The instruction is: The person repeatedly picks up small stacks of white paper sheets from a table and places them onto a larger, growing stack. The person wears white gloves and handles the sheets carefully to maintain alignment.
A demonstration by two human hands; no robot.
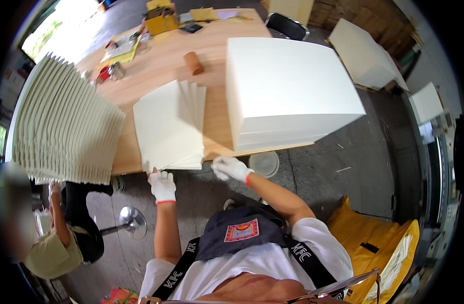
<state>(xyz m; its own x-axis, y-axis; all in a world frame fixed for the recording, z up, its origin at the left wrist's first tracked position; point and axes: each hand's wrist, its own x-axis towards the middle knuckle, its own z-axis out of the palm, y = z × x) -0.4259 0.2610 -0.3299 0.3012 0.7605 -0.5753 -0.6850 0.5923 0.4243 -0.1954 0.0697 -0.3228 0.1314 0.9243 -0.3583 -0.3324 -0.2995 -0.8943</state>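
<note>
Flat pile of white sheets (163,126), fanned

Left hand (163,186), white-gloved, is touching the near edge of the fanned sheets (163,124), which are lying on the wood-top table (216,119). Can't tell if it's pinching. Right hand (231,168), also gloved, is hovering just beside their near right corner, fingers curling. Big white paper block (292,76) is sitting right of the sheets, stepped paper stack (64,116) left. Brown cylinder (194,63) is lying beyond them. Co-worker (57,251) is showing at lower left, near the stepped stack.
</note>
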